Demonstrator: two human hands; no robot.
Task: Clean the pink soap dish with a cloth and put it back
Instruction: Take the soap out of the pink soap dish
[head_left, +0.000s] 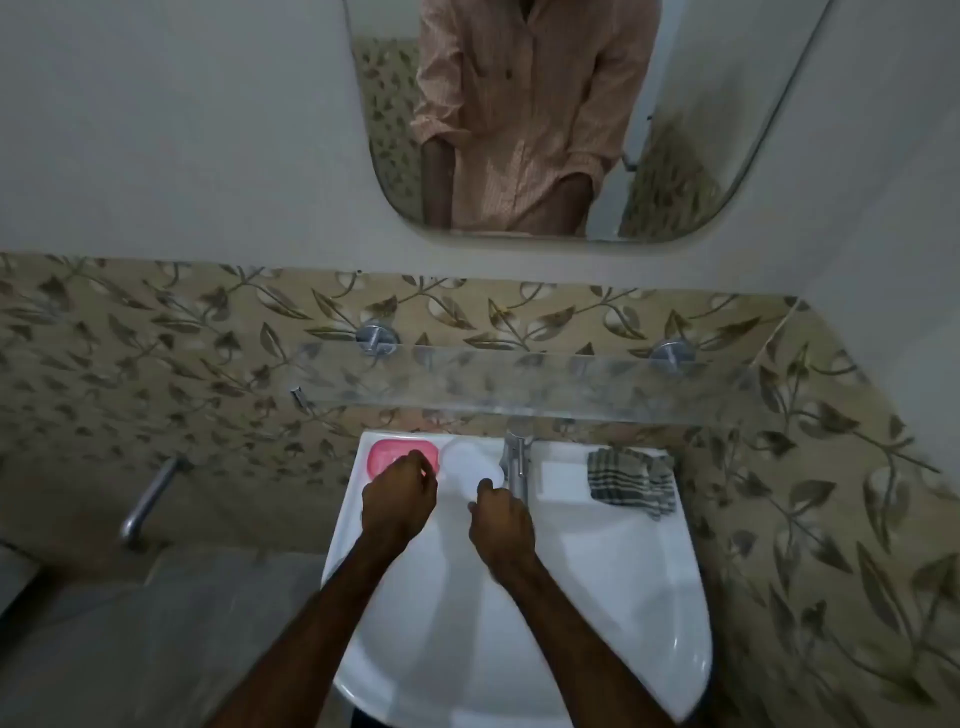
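The pink soap dish (387, 454) sits on the back left corner of the white sink (597, 597). My left hand (397, 499) rests over its front right part, with the fingers curled down onto it. My right hand (501, 525) is beside the tap (515, 462), fingers curled. Its thumb touches the edge of a pale round thing (465, 460) lying between dish and tap. Whether that hand grips it is unclear. A checked cloth (631, 480) lies crumpled on the sink's back right corner, away from both hands.
A clear glass shelf (545, 382) juts out just above the tap. A mirror (545, 119) above it shows a person in a light shirt. A metal pipe (150, 499) sticks out of the leaf-patterned tile wall to the left of the sink.
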